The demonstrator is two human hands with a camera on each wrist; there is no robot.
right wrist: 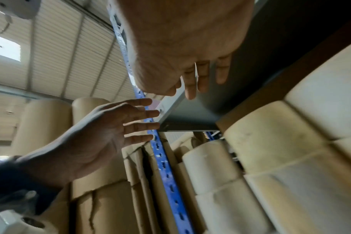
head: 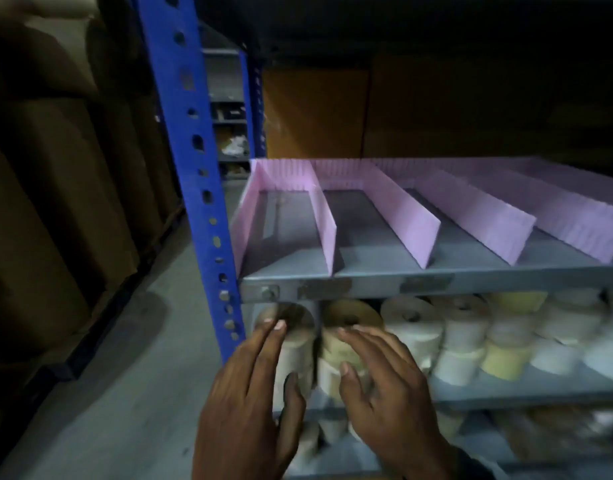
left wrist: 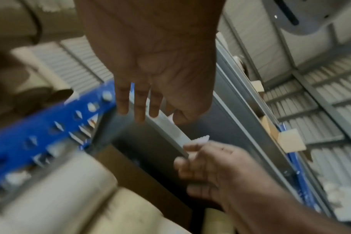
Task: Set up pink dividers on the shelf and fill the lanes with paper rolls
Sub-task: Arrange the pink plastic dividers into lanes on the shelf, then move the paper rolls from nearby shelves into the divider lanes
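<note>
Several pink dividers [head: 412,216] stand on the grey shelf [head: 488,282], and the lanes between them hold nothing. One shelf lower, white and cream paper rolls [head: 467,327] stand in stacks. My left hand [head: 267,362] and right hand [head: 363,355] reach side by side, fingers straight and spread, at the leftmost rolls [head: 346,318] there. Motion blur hides whether they touch. In the left wrist view the left hand [left wrist: 138,107] holds nothing, its fingers lying across the grey shelf edge. The right wrist view shows the right hand [right wrist: 194,79] empty under the shelf, beside cream rolls [right wrist: 270,142].
A blue perforated upright [head: 201,174] carries the shelf's left end, just left of my hands. Big brown paper reels [head: 55,209] stand across the aisle floor [head: 152,341] at the left. A brown carton [head: 315,112] sits behind the divider shelf. More rolls fill the bottom shelf [head: 540,434].
</note>
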